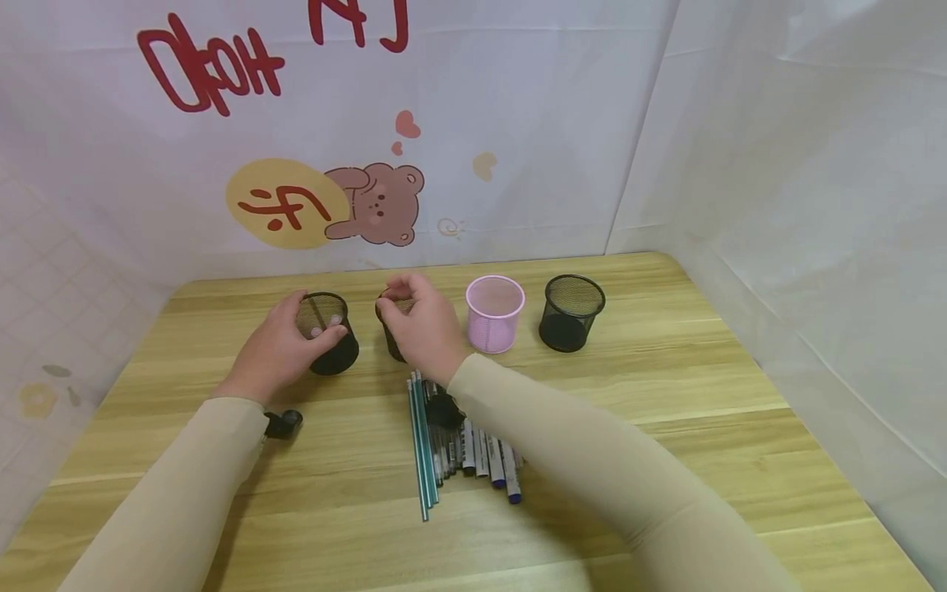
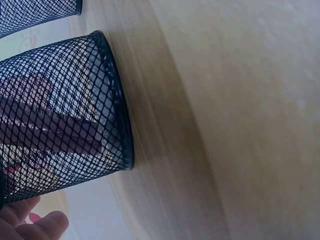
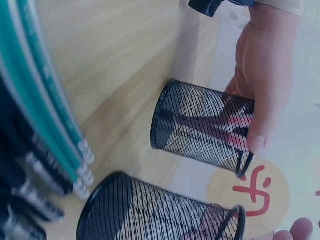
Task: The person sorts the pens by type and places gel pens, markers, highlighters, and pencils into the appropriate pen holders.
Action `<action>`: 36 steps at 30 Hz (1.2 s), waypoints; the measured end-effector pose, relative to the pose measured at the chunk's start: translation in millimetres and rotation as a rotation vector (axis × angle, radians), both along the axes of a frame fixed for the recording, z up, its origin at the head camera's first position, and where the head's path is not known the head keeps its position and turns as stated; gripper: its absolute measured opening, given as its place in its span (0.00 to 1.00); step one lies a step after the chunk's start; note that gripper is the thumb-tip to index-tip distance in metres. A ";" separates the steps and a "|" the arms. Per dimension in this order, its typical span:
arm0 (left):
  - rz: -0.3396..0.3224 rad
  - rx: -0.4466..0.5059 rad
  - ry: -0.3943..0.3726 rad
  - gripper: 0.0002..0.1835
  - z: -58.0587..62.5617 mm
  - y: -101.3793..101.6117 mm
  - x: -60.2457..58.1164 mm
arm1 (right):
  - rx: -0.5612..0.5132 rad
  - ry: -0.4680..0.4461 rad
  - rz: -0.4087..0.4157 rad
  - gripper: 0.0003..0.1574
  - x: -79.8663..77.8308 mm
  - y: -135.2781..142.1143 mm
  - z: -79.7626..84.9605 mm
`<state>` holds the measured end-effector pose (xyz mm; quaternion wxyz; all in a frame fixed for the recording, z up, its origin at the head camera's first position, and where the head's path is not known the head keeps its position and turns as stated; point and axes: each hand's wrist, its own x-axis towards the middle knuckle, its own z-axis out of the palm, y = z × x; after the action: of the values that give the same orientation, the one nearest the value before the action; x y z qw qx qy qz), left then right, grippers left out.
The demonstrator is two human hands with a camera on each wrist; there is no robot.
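Observation:
At the left, a black mesh pen holder (image 1: 334, 352) stands on the table, and my left hand (image 1: 275, 344) grips it near the rim, thumb on the near side. Two slender dark things (image 2: 60, 131) show through its mesh. My right hand (image 1: 429, 325) is at the top of a second black mesh pen holder (image 3: 155, 215), thumb and forefinger curled about the rim and hiding much of it. In the right wrist view, some right fingertips (image 3: 300, 230) appear just past that rim; I cannot tell whether the hand grips it.
A pink mesh pen holder (image 1: 494, 316) and another black one (image 1: 570, 316) stand to the right. Below my right wrist lie teal pencils (image 1: 422, 448), dark pens (image 1: 446, 456) and white markers (image 1: 496, 460), partly under the sleeve. A white cloth (image 1: 547, 148) hangs behind the wooden table (image 1: 311, 510).

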<state>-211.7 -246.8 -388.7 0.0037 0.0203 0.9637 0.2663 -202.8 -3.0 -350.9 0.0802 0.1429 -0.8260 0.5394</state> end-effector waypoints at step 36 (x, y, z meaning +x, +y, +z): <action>-0.008 -0.002 -0.014 0.63 -0.5 -0.8 -1.5 | 0.623 -0.097 0.239 0.16 4.9 129.2 9.3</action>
<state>-213.2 -247.6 -389.2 0.0116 0.0223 0.9638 0.2653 -197.8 126.1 -341.6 -0.0705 0.2303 -0.9314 0.2728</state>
